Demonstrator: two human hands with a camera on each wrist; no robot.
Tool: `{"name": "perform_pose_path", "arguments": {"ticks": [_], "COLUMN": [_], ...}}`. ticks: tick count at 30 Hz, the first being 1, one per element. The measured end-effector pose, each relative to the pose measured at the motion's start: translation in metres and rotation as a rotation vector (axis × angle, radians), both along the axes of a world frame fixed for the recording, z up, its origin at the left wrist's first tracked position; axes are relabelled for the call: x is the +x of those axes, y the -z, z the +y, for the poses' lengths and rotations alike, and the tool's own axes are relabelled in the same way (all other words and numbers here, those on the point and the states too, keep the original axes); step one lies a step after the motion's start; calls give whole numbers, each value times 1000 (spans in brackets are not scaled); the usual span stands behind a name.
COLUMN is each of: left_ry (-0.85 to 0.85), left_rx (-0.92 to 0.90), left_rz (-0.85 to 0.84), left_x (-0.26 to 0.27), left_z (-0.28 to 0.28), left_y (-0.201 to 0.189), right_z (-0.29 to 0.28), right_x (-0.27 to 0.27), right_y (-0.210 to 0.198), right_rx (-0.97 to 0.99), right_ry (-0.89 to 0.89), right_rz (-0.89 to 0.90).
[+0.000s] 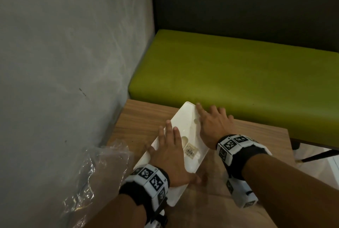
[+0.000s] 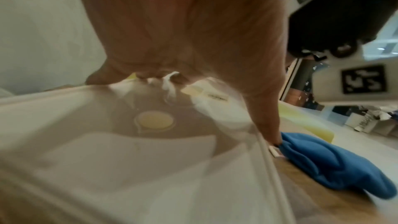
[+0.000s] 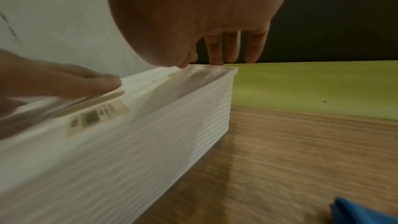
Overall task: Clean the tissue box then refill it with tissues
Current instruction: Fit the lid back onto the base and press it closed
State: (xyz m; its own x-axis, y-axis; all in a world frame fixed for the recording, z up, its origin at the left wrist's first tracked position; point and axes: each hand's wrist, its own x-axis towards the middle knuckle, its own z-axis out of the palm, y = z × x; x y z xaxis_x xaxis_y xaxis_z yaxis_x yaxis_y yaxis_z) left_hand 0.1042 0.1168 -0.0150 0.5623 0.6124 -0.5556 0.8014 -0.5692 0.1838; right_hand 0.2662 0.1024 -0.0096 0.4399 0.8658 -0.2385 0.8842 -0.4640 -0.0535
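Observation:
A long white tissue box (image 1: 185,117) with ribbed sides (image 3: 129,159) lies diagonally on the wooden table (image 1: 139,117). The smooth panel facing up carries a barcode sticker (image 1: 191,149) and a small round recess (image 2: 154,121). My left hand (image 1: 167,136) lies flat on the near half of this panel, fingers straight, thumb reaching down over the box's edge (image 2: 267,117). My right hand (image 1: 212,119) presses flat on the far right edge, fingers spread, fingertips (image 3: 217,57) at the rim. No tissues are visible.
A blue cloth (image 2: 333,164) lies on the table just right of the box, also low in the right wrist view (image 3: 361,212). Crumpled clear plastic wrap (image 1: 95,169) sits at the near left by the grey wall (image 1: 64,44). A green bench (image 1: 238,73) runs behind the table.

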Motion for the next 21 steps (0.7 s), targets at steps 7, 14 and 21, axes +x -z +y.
{"name": "perform_pose_path", "arguments": {"ticks": [7,14,21], "left_ry": [94,-268,-405], "left_rx": [-43,76,70], "left_rz": [-77,-73,-214], "left_x": [-2,-31,-15], "left_z": [21,9,-2], "left_y": [2,5,16], "right_z": [-12,-32,-41], "right_x": [12,27,37], "right_y": [13,25,27], "right_rx": [14,126,189], "right_ry": [-8,188,173], "right_rz": [161,171,211]}}
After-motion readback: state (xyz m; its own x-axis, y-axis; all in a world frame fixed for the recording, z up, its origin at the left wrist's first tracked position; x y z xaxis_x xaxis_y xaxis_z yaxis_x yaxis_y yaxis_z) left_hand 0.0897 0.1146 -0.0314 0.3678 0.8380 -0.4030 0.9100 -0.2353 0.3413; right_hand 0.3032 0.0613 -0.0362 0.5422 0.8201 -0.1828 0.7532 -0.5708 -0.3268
